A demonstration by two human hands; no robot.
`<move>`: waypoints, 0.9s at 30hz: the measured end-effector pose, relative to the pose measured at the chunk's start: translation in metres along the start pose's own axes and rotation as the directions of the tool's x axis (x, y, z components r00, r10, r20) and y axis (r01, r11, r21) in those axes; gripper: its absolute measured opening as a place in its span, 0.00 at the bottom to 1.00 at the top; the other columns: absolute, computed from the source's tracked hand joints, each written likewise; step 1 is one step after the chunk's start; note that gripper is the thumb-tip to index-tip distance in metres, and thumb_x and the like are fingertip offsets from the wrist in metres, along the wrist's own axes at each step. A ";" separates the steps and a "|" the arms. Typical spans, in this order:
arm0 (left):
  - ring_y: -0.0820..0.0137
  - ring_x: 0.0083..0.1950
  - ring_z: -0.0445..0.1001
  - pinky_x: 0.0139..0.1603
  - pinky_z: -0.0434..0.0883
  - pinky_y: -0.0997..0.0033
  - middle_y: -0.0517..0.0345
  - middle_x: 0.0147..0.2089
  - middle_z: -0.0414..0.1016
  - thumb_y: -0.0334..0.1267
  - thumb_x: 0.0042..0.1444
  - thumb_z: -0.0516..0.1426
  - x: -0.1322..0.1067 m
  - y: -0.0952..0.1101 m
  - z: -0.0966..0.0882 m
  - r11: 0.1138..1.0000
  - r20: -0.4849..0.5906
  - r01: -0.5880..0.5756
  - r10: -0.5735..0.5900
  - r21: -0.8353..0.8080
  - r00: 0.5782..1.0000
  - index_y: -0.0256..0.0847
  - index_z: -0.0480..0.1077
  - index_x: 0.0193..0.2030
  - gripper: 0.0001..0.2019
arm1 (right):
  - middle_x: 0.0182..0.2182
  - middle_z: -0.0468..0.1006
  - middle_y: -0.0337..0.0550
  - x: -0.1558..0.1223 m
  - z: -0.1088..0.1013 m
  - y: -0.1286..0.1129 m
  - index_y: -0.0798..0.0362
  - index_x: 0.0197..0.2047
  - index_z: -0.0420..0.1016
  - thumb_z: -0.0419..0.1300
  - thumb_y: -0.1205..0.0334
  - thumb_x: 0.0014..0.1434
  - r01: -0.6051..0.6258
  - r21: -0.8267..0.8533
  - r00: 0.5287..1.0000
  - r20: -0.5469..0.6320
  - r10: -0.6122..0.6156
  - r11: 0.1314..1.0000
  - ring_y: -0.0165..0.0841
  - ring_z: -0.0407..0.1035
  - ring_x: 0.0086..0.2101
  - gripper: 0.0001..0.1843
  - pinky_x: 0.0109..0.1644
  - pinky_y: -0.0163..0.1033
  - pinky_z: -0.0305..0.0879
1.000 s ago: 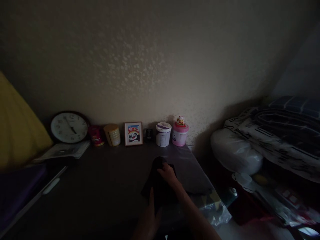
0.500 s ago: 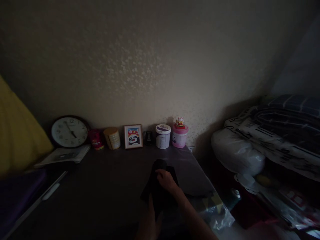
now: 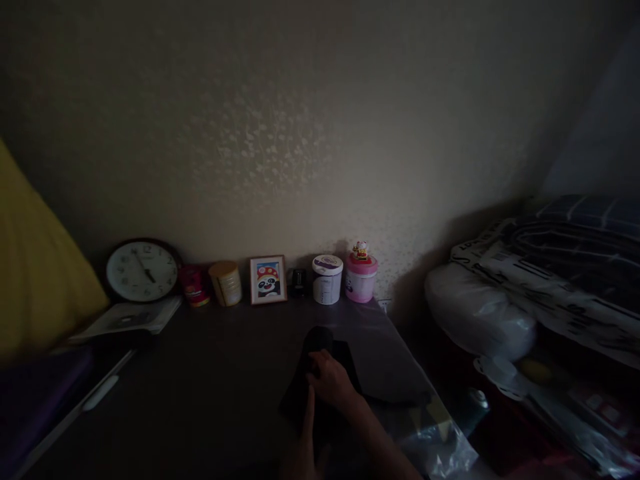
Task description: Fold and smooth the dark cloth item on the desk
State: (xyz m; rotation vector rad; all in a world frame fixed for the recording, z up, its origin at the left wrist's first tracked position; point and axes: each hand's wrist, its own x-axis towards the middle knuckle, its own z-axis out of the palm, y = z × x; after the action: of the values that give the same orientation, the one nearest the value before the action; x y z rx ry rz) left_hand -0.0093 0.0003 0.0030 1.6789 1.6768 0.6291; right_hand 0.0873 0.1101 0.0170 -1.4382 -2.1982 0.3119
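A dark piece of cloth (image 3: pixel 306 383) lies on the dim table (image 3: pixel 200 393) near its right side. My right hand (image 3: pixel 331 381) rests on top of the cloth, fingers curled and pressed onto it. My left hand (image 3: pixel 306 440) comes up from the bottom edge with a finger stretched out along the cloth's lower part. The light is too poor to make out the cloth's shape or folds.
Along the wall stand a round clock (image 3: pixel 143 271), a red tin (image 3: pixel 195 286), a tan jar (image 3: pixel 225 283), a panda picture frame (image 3: pixel 268 280), a white tub (image 3: pixel 327 279) and a pink tub (image 3: pixel 361 277). Clear plastic (image 3: pixel 440 440) drapes the table's right corner. Bedding (image 3: pixel 550 280) is piled at right, a yellow cushion (image 3: pixel 35 267) at left.
My right hand has slid slightly toward me and leftward over the cloth. The camera has tilted a little, so the shelf items sit lower in the picture.
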 end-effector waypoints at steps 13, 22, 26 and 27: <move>0.62 0.57 0.66 0.56 0.62 0.64 0.39 0.62 0.57 0.32 0.54 0.44 0.008 -0.016 0.011 1.000 -0.037 -0.004 0.005 0.031 0.999 0.23 0.38 0.64 0.32 | 0.40 0.76 0.39 -0.027 -0.011 -0.002 0.47 0.42 0.72 0.48 0.64 0.61 0.241 0.146 0.969 -0.094 -0.229 0.959 0.31 0.66 0.45 0.12 0.52 0.39 0.58; 0.65 0.54 0.69 0.54 0.64 0.67 0.38 0.61 0.58 0.33 0.56 0.43 0.006 -0.014 0.003 1.000 -0.011 -0.018 0.019 0.017 1.000 0.22 0.37 0.64 0.31 | 0.51 0.71 0.43 0.052 0.014 0.057 0.49 0.48 0.71 0.50 0.65 0.58 0.019 0.226 0.987 -0.160 0.018 0.974 0.35 0.59 0.54 0.16 0.60 0.47 0.47; 0.64 0.58 0.65 0.57 0.62 0.66 0.38 0.62 0.55 0.34 0.56 0.43 0.004 -0.017 0.005 1.000 -0.076 -0.017 0.016 -0.008 0.997 0.22 0.40 0.64 0.30 | 0.44 0.75 0.51 0.047 -0.006 0.090 0.55 0.43 0.73 0.47 0.62 0.57 -0.231 0.357 0.919 -0.226 0.324 0.905 0.38 0.67 0.45 0.17 0.52 0.44 0.58; 0.64 0.59 0.63 0.58 0.61 0.65 0.39 0.62 0.55 0.35 0.57 0.43 0.004 -0.017 0.006 1.000 -0.100 -0.024 0.023 -0.007 0.995 0.23 0.41 0.64 0.30 | 0.41 0.76 0.52 0.038 -0.011 0.097 0.56 0.41 0.73 0.45 0.60 0.57 -0.273 0.377 0.901 -0.223 0.372 0.885 0.38 0.69 0.42 0.18 0.48 0.44 0.60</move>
State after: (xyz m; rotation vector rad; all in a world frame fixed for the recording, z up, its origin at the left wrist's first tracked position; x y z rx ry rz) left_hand -0.0161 0.0023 -0.0144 1.6878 1.7235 0.7410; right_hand 0.1575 0.1845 -0.0064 -1.5410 -1.5742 0.5290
